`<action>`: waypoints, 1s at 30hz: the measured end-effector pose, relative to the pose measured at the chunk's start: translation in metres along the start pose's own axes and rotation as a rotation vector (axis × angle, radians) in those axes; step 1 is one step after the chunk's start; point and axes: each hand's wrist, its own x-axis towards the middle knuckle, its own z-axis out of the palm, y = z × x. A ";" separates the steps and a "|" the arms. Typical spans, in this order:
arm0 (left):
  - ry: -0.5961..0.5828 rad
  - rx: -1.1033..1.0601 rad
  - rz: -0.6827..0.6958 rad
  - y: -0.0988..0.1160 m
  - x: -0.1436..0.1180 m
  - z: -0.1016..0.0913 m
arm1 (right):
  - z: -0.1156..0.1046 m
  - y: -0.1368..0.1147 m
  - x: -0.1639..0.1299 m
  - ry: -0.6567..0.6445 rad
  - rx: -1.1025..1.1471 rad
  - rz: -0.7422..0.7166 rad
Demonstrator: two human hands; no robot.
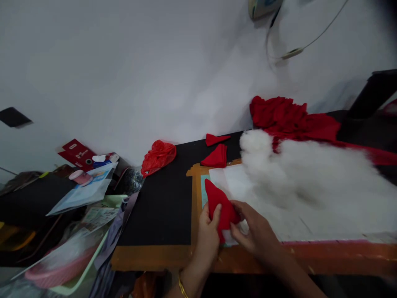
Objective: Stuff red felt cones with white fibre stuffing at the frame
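Observation:
A red, pointed cloth piece (218,199) is held above the near edge of the table, its tip pointing up and left. My left hand (207,236) grips it from the left, thumb laid across its front. On the other side my right hand (257,231) has its thumb and fingers closed on the lower right edge. A bit of white shows by the right fingers; whether they hold it, I cannot tell. To the right spreads a big heap of white fluffy stuffing (288,178). Behind my hands lie two more red cloth pieces, a wider one (216,157) and a narrower one (214,140).
Bunched red fabric (279,114) lies at the back right, near a dark upright object (372,93). A red plastic bag (159,156) sits at the table's back left corner. Left of the black tabletop (161,211) stand a pale green basket (89,271) and assorted clutter. A white wall (139,74) rises behind.

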 end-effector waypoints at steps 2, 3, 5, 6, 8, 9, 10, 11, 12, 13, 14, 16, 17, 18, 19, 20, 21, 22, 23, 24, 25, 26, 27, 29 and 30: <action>-0.031 -0.056 -0.037 -0.002 0.001 -0.001 | 0.002 0.002 -0.002 -0.019 -0.048 -0.065; -0.043 -0.053 -0.039 -0.002 0.002 -0.002 | 0.002 0.004 -0.003 -0.011 -0.070 -0.078; -0.050 -0.001 -0.017 -0.005 0.000 -0.004 | 0.004 0.007 -0.005 0.046 -0.119 -0.089; -0.054 0.032 -0.003 -0.006 -0.001 -0.004 | 0.004 0.008 -0.005 0.065 -0.142 -0.087; -0.077 0.085 0.015 -0.009 -0.005 -0.003 | 0.004 0.011 -0.005 0.064 -0.181 -0.082; -0.094 0.096 0.022 -0.010 -0.007 -0.003 | 0.003 0.012 -0.004 0.061 -0.195 -0.087; -0.112 0.105 0.029 -0.011 -0.008 -0.003 | 0.003 0.013 -0.004 0.064 -0.207 -0.091; -0.121 0.113 0.036 -0.011 -0.008 -0.003 | 0.003 0.014 -0.004 0.075 -0.216 -0.094; -0.117 0.123 0.040 -0.011 -0.008 -0.004 | 0.003 0.015 -0.004 0.104 -0.224 -0.099; -0.107 0.136 0.040 -0.011 -0.006 -0.005 | 0.005 0.017 -0.004 0.139 -0.225 -0.098; -0.101 0.146 0.036 -0.010 -0.005 -0.007 | 0.006 0.019 -0.005 0.168 -0.219 -0.086; -0.108 0.134 0.010 -0.007 0.000 -0.010 | 0.010 0.022 -0.006 0.201 -0.183 -0.036; -0.122 0.104 -0.015 -0.006 0.002 -0.013 | 0.011 0.023 -0.008 0.199 -0.152 -0.007; -0.144 0.063 -0.040 -0.003 0.003 -0.015 | 0.011 0.023 -0.009 0.175 -0.109 0.021; -0.161 0.017 -0.063 -0.001 0.005 -0.017 | 0.009 0.022 -0.009 0.123 -0.052 0.045; -0.171 -0.026 -0.083 0.002 0.005 -0.019 | 0.004 0.022 -0.009 0.040 0.016 0.066; -0.177 -0.060 -0.102 0.004 0.006 -0.021 | -0.002 0.020 -0.008 -0.068 0.092 0.088; -0.184 -0.079 -0.120 0.006 0.006 -0.023 | -0.010 0.019 -0.006 -0.179 0.172 0.116; -0.195 -0.083 -0.140 0.008 0.006 -0.024 | -0.018 0.018 -0.002 -0.271 0.248 0.156; -0.214 -0.072 -0.164 0.009 0.005 -0.025 | -0.026 0.017 0.002 -0.322 0.309 0.207; -0.252 -0.049 -0.195 0.009 0.005 -0.025 | -0.032 0.016 0.008 -0.328 0.353 0.266; -0.306 -0.015 -0.223 0.008 0.004 -0.024 | -0.036 0.015 0.015 -0.312 0.376 0.321; -0.365 0.031 -0.241 0.007 0.004 -0.022 | -0.038 0.014 0.023 -0.298 0.381 0.360; -0.462 0.154 -0.218 0.005 0.005 -0.018 | -0.037 0.012 0.038 -0.323 0.365 0.360; -0.481 0.238 -0.161 0.004 0.006 -0.017 | -0.034 0.010 0.045 -0.326 0.348 0.324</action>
